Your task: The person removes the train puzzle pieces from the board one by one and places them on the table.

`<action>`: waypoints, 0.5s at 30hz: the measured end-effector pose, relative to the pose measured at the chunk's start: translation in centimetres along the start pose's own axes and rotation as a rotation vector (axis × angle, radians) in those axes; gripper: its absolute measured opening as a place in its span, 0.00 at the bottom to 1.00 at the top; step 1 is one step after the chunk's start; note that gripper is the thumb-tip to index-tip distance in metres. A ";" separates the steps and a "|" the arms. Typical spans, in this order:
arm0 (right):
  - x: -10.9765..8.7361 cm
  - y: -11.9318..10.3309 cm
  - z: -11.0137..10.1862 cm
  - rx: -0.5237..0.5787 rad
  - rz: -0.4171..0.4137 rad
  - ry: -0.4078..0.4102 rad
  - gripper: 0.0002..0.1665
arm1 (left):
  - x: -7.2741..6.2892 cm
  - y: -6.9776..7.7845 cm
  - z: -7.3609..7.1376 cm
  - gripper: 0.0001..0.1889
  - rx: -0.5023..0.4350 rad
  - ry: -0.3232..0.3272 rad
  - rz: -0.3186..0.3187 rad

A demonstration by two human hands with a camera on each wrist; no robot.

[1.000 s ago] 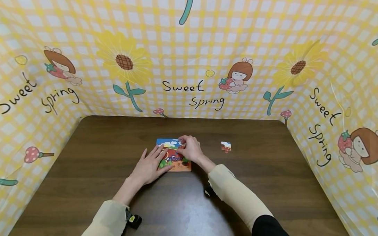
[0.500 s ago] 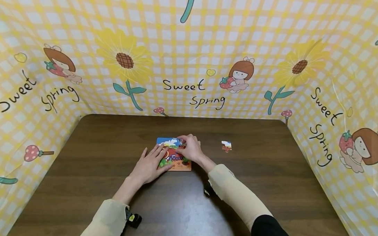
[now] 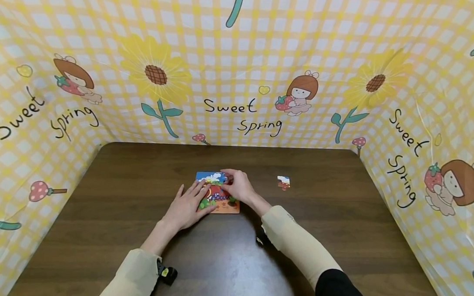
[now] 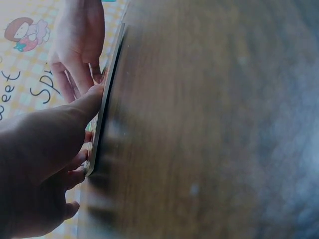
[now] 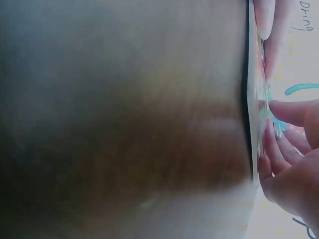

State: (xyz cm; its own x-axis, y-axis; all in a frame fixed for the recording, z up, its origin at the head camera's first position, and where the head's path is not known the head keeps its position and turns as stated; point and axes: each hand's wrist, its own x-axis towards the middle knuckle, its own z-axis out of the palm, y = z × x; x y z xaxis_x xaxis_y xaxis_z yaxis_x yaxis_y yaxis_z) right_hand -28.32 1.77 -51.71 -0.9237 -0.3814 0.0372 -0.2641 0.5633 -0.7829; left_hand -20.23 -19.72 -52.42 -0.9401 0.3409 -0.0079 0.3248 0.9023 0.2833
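A small jigsaw puzzle (image 3: 210,177) lies in its board in the middle of the table, showing blue sky, a red shape and an orange lower strip. My left hand (image 3: 187,207) rests with fairly straight, spread fingers over its left part, thumb along the near edge. At the upper right corner, my right hand (image 3: 240,187) has thumb and fingers curled around a puzzle piece mostly hidden by them. In the right wrist view the fingertips (image 5: 271,107) of that hand meet right at the puzzle's face. The board's thin edge (image 4: 99,132) shows in the left wrist view.
A loose puzzle piece (image 3: 283,182) with blue, white and red-brown print lies to the right of the board. The dark wooden table (image 3: 321,214) is enclosed by a yellow checked cloth (image 3: 234,56) at the back and on both sides.
My right thumb and fingers have shifted very slightly at the puzzle's upper right corner. The left hand and the loose piece stay in place.
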 end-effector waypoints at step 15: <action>0.0 0.1 0.7 -0.010 -0.057 0.044 0.29 | 0.0 0.0 0.0 0.42 0.002 -0.001 0.002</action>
State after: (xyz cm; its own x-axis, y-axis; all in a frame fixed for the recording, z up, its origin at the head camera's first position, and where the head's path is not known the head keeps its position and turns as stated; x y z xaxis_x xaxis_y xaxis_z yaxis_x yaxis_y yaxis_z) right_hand -28.15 1.31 -52.28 -0.9185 -0.3802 0.1087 -0.3187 0.5492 -0.7726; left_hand -20.24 -19.75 -52.47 -0.9393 0.3430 -0.0082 0.3270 0.9022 0.2814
